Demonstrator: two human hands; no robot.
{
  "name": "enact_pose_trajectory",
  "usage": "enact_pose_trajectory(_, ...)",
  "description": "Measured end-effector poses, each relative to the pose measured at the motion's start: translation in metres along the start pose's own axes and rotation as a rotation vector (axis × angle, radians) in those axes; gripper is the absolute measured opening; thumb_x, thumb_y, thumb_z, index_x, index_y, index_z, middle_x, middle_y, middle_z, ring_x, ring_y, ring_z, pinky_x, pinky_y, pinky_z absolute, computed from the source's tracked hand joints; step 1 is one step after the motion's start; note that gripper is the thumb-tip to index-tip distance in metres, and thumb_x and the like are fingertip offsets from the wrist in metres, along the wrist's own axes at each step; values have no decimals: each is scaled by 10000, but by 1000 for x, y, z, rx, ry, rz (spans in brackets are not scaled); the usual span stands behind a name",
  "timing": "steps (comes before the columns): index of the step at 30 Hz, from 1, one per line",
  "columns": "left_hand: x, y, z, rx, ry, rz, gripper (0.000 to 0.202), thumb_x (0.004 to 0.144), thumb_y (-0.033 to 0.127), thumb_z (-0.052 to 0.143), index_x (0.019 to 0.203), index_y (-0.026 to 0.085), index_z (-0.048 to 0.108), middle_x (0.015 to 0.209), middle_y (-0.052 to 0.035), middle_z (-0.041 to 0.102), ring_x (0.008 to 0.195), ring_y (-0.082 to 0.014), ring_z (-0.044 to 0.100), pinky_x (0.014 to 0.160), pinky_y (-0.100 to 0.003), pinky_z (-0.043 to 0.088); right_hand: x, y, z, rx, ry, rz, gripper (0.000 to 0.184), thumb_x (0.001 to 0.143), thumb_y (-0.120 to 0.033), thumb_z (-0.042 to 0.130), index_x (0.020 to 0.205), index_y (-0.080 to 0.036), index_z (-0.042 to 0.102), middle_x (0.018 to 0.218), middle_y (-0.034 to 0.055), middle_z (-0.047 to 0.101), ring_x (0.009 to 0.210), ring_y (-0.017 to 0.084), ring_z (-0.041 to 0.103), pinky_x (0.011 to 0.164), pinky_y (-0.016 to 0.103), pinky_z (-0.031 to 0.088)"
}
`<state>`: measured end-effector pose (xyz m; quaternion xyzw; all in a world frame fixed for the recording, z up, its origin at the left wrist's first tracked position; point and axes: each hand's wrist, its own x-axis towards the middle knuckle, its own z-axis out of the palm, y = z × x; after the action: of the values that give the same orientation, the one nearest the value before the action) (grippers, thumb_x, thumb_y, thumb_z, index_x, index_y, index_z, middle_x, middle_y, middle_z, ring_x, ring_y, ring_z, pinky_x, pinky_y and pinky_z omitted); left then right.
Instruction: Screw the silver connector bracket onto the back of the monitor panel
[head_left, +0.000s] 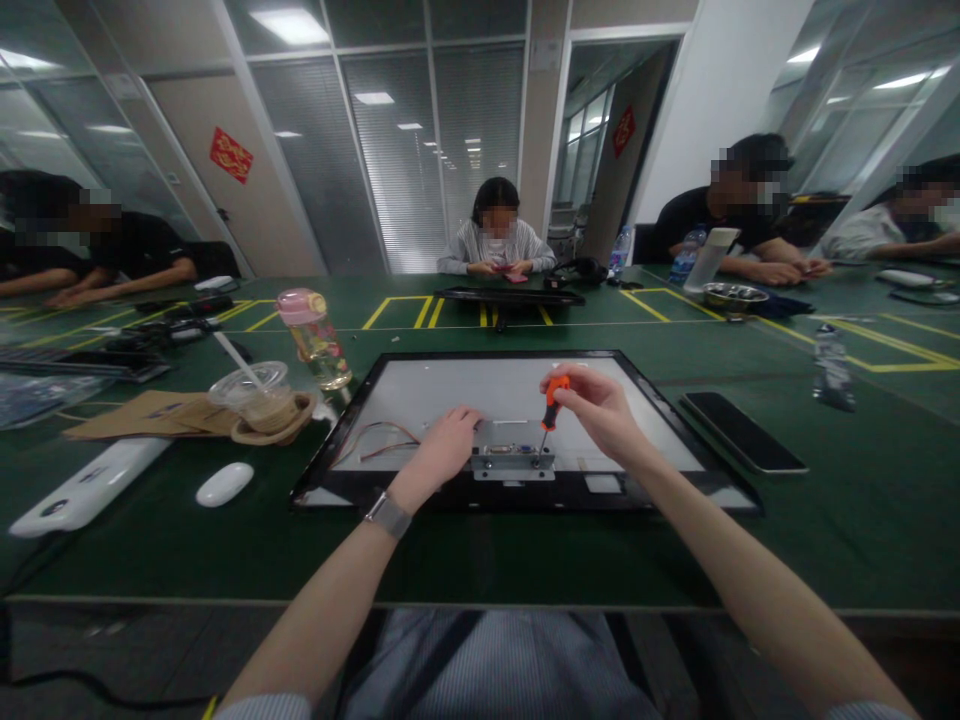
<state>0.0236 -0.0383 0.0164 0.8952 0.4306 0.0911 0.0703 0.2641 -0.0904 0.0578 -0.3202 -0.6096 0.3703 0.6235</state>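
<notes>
My right hand (600, 405) is closed around the orange-and-black handle of a screwdriver (553, 405). The screwdriver's shaft points down, its tip at the right part of a metal bracket (487, 462) with connector ports. That bracket sits near the front edge of a flat display panel (420, 385), which lies on the table with a black frame and a pale inner surface. My left hand (448, 440) grips the bracket at its left side, its thumb hidden from view. Thin coloured wires (382, 430) lie on the panel left of this hand.
On the green table (450, 560), a black phone (742, 430) lies right of the panel. To the left are a white mouse (224, 484), a plastic cup with straw (255, 395), a pink-lidded bottle (313, 335) and a white device (90, 485). Several people sit around the table.
</notes>
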Motion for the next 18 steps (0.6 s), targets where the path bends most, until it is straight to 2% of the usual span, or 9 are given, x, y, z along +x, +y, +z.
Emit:
enact_pose_trajectory(3, -1, 0, 0, -25, 9, -10, 421, 979, 21, 333, 1302, 89, 594, 1326, -145, 606, 1211, -229, 571, 1091, -336, 426, -1, -3, 2, -109, 44, -98, 128, 786, -279, 801, 902, -268, 748, 877, 16, 680, 805, 189, 642, 751, 373, 561)
enact_pose_trajectory(6, -1, 0, -1, -31, 2, -23, 414, 982, 28, 338, 1304, 92, 591, 1335, -148, 601, 1215, -227, 572, 1094, -338, 421, -3, -6, 3, -250, 59, -211, 118, 845, -251, 740, 962, -267, 743, 923, 30, 686, 886, 208, 654, 833, 401, 555)
enact_pose_trajectory(11, -1, 4, -4, -14, -22, -38, 429, 968, 7, 341, 1304, 99, 590, 1341, -146, 602, 1237, -230, 564, 1097, -336, 416, -9, -4, 4, -266, -34, -227, 245, 981, -221, 534, 1196, -269, 640, 1110, 71, 710, 985, 221, 706, 877, 427, 574)
enact_pose_trajectory(18, 1, 1, -1, 0, -12, -11, 441, 962, 2, 337, 1311, 92, 591, 1332, -141, 606, 1226, -230, 562, 1102, -336, 414, -10, 3, 9, -361, 6, -331, 274, 967, -197, 544, 1231, -258, 586, 1047, 67, 677, 858, 200, 711, 778, 401, 601)
